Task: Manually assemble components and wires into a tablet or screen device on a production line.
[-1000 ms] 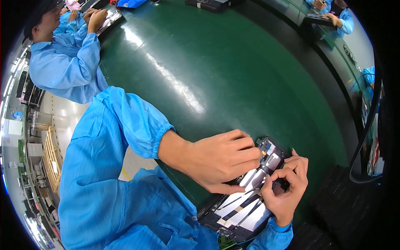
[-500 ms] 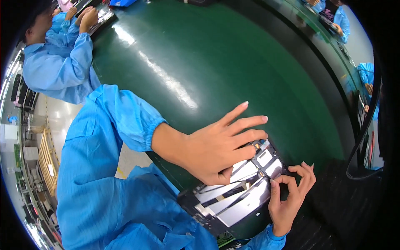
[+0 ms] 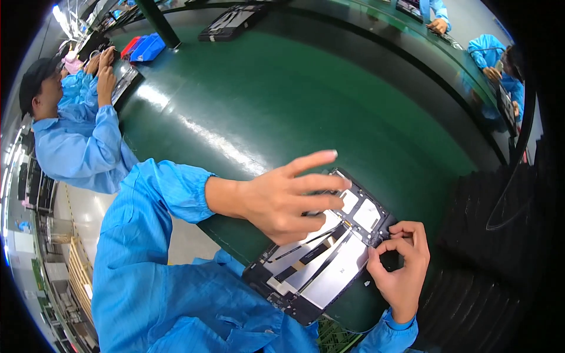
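An opened tablet (image 3: 335,276) lies slantwise on the green bench in front of me. Its black frame holds silver panels, dark ribbon strips and small connectors. My left hand (image 3: 288,203) hovers over its upper left side, fingers spread and stretched out, with nothing visible in them; the hand hides part of the tablet beneath. At the tablet's right edge, my right hand (image 3: 406,265) is curled, with thumb and forefinger brought together in a ring against that edge. A small pale scrap (image 3: 367,283) lies on the bench beside the tablet, close to my right thumb.
Black ribbed material (image 3: 488,235) is stacked at the right. Another opened device (image 3: 232,22) lies at the far side, near a green post (image 3: 158,23) and blue bin (image 3: 147,47). A co-worker in a blue smock (image 3: 82,138) works at the left; others sit across the bench.
My view has shifted, bringing more of the bench's far side into sight. The left hand has moved left across the tablet, uncovering its upper panels. My right hand stays at the edge.
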A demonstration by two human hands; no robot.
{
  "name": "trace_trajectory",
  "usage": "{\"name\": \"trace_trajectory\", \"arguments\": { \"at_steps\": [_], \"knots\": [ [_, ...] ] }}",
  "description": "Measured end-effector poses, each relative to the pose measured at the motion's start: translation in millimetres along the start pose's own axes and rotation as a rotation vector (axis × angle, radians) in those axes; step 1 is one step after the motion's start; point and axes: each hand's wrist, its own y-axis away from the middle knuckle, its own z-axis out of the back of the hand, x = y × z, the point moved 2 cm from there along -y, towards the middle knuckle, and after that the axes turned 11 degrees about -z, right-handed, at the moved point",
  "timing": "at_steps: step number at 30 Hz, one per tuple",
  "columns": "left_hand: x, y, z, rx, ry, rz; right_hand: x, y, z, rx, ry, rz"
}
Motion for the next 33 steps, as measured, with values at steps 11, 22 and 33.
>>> {"name": "trace_trajectory", "arguments": {
  "at_steps": [11,22,33],
  "knots": [
    [1.6,-21.1,-22.0,-0.027,0.662,-0.072,-8.5,0.8,0.5,0.032,-0.161,-0.053],
    [-28.1,-35.5,-25.8,0.140,0.605,-0.017,-18.8,5.7,-1.4,0.115,-0.319,-0.210],
    [-30.7,-40.0,-17.9,0.228,0.522,-0.028,-18.1,8.2,0.2,0.096,-0.301,-0.184]
  ]
}}
